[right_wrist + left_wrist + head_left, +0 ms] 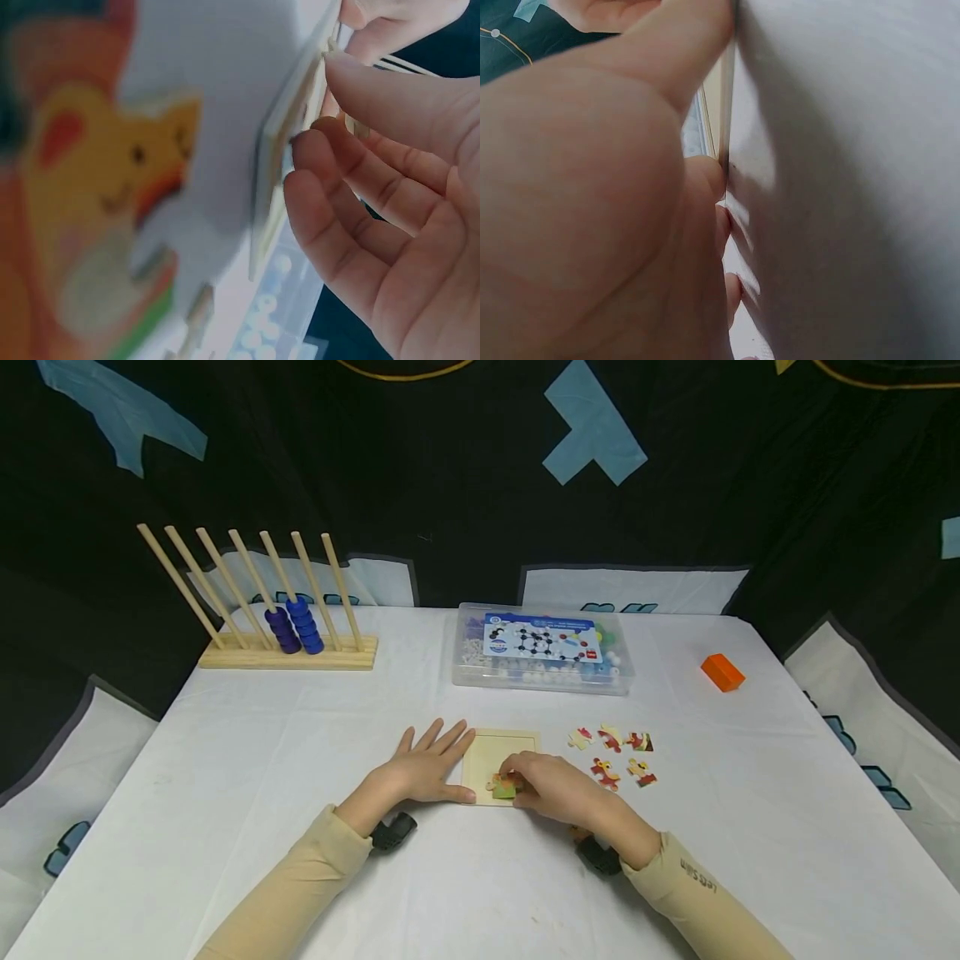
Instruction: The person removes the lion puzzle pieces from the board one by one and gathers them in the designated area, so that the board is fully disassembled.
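Observation:
A shallow wooden puzzle tray (489, 748) lies on the white table between the two hands. My left hand (429, 770) rests flat with spread fingers along the tray's left edge. Close to the tray's front edge, my right hand (551, 787) pinches a green-and-orange jigsaw piece (502, 788) between thumb and curled fingers, low over the board. In the right wrist view, those fingers (307, 199) partly hide the piece. Another jigsaw piece with a yellow animal face (112, 172) looms close to that camera, beside the wrist.
Several loose jigsaw pieces (606, 768) lie right of the tray. Behind stands a clear plastic box (540, 672) of small parts. A wooden peg rack (288, 658) with purple and blue rings is at the back left, an orange block (722, 672) at the back right.

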The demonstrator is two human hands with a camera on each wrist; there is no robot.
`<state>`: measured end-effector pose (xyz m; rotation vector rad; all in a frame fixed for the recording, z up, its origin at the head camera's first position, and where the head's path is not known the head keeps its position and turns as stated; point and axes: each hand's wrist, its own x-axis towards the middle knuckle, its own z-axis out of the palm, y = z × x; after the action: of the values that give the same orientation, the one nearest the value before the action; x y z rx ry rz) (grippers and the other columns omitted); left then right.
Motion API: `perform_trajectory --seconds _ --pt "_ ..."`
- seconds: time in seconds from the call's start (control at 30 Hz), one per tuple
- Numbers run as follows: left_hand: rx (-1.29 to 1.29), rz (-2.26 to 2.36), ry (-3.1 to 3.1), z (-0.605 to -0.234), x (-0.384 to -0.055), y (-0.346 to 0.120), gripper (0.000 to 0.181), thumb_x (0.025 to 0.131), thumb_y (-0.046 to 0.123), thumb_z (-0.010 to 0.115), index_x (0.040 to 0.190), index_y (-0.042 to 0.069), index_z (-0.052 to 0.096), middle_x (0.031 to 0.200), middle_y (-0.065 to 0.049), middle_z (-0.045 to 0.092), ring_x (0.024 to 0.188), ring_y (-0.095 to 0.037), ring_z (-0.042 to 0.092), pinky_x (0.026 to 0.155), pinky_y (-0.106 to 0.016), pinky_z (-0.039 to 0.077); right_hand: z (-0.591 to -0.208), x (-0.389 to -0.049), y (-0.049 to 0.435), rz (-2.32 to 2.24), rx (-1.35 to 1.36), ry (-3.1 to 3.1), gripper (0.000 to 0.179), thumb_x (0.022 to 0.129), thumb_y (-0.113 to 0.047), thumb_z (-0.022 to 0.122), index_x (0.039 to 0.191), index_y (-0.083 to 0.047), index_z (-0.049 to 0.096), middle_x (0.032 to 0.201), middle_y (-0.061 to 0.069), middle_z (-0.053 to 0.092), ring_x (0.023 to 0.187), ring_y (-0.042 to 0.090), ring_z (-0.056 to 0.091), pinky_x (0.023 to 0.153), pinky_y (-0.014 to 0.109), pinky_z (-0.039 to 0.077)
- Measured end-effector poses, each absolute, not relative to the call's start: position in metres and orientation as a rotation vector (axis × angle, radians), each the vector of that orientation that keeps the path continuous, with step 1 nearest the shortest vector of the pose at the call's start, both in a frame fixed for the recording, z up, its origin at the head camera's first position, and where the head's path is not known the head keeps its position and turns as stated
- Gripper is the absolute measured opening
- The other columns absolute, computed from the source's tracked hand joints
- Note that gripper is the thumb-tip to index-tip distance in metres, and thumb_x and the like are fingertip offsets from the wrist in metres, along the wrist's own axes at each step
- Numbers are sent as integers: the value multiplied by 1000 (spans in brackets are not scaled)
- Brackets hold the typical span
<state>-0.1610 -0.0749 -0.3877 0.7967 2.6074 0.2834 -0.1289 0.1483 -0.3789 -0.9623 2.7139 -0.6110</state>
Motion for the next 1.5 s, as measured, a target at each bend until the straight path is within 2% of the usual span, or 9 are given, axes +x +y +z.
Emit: perform_trajectory --seconds 0.13,0.33,0.47,0.63,0.77,1.07,1.23,1.5 --pt "795 272 2610 -388 -161 -75 93 79 61 53 147 14 11 151 -5 3 135 -32 -3 101 -60 -1 -373 -126 158 -644 -920 2717 32 79 -12 71 108 -10 58 89 -6 57 75 9 53 67 26 46" --pt "784 264 2612 -395 -165 -76 95 78 65 51 147 19 5 151 0 -2 136 -28 -7 101 -58 -5 -360 -119 195 -713 -835 2703 31 80 -15 70 107 -10 55 91 -2 61 75 9 57 65 27 47" --pt "786 276 2605 -393 -164 -75 94 79 63 53 147 17 7 151 -2 0 135 -30 -6 101 -59 -4 -357 -110 222 -703 -777 2729 28 78 -14 71 100 -10 53 88 -3 60 74 10 57 64 27 46" --pt "799 286 2606 -389 -162 -75 93 79 61 53 147 14 9 151 -5 2 135 -32 -4 101 -60 -2 -358 -99 250 -624 -679 2735 27 75 -14 74 94 -11 55 87 -7 56 85 15 55 72 33 46" --pt "787 284 2610 -389 -161 -75 93 79 61 53 147 15 9 151 -4 2 135 -31 -4 101 -59 -2 -360 -93 263 -638 -643 2697 28 74 -15 75 93 -12 55 87 -8 52 84 13 51 73 33 44" --pt "789 291 2604 -389 -162 -75 94 79 62 53 147 15 8 151 -4 1 135 -31 -5 101 -59 -3 -365 -85 272 -737 -636 2579 26 74 -24 75 92 -15 59 85 -7 52 78 12 47 68 29 42" --pt "790 275 2606 -389 -162 -75 94 79 63 52 147 17 7 151 -3 0 135 -30 -6 101 -59 -3 -365 -89 268 -708 -664 2565 23 73 -20 75 90 -15 60 83 -8 53 77 12 48 68 28 42" --pt "792 273 2603 -391 -163 -76 94 79 63 52 147 16 7 151 -3 0 135 -31 -5 101 -59 -3 -353 -101 245 -682 -744 2618 9 82 -17 67 87 -14 59 74 -11 52 66 6 47 59 25 42"
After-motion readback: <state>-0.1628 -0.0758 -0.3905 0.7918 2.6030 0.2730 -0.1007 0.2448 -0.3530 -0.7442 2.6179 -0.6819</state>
